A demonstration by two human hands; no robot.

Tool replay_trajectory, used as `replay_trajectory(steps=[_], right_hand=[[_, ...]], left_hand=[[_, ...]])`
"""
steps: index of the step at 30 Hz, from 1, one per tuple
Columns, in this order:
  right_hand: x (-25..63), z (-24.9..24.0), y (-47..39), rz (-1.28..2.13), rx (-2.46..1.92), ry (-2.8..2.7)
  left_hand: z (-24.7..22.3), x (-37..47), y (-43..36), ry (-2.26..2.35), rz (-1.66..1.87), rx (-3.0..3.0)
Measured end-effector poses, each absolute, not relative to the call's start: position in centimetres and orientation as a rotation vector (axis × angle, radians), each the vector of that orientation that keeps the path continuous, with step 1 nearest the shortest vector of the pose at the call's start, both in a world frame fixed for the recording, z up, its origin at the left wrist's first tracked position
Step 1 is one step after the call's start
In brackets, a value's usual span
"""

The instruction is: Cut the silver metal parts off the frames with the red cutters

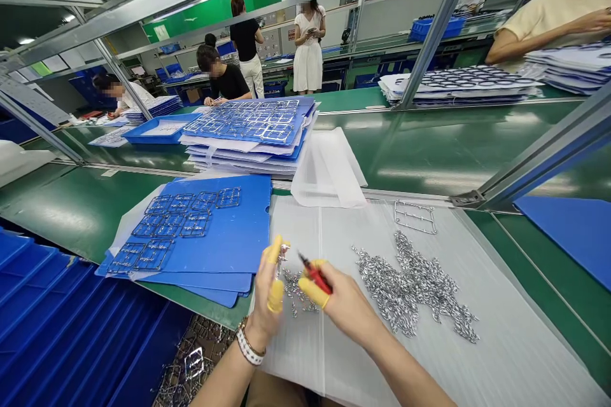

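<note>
My left hand (265, 289), with yellow finger covers, is closed on a shiny chrome piece (283, 253) seen nearly edge-on; its full shape is hidden. In my right hand (337, 292) are red-handled nippers (316, 275), their dark tips pointing toward the left hand without touching it. Below and between the hands lies a small pile of loose chrome parts (296, 286). A much larger heap of similar parts (415, 286) spreads over the pale sheet (363, 362) to the right. Behind that heap lies a bare chrome frame (415, 216).
Several chrome frames with parts (169, 224) lie on blue sheets (233, 235) at left. A tall stack of sheets (248, 156) stands behind. Blue crates (71, 324) and a bin of discarded frames (191, 362) sit lower left. A metal post (539, 152) rises at right; people work beyond.
</note>
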State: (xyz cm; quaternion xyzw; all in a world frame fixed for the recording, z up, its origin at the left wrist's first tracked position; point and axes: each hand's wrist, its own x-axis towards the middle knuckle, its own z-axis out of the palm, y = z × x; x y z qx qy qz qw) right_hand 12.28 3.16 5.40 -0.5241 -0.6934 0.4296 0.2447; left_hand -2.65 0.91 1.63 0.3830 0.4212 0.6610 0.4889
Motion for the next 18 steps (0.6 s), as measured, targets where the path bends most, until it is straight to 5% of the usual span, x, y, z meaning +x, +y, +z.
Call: replay_trajectory(steps=[4, 10, 18], right_hand=[[11.7, 4.4, 4.0, 1.458, -1.253, -1.305], [10.7, 5.0, 4.2, 1.456, -1.154, -1.277], [10.5, 4.3, 2.7, 0.58, -0.826, -1.948]], left_hand=[[1.5, -2.5, 0.6, 1.07, 1.524, 1.607], [1.1, -2.5, 0.8, 1.124, 1.453, 1.662], [3.1, -3.8, 0.4, 0.88, 1.5, 0.571]])
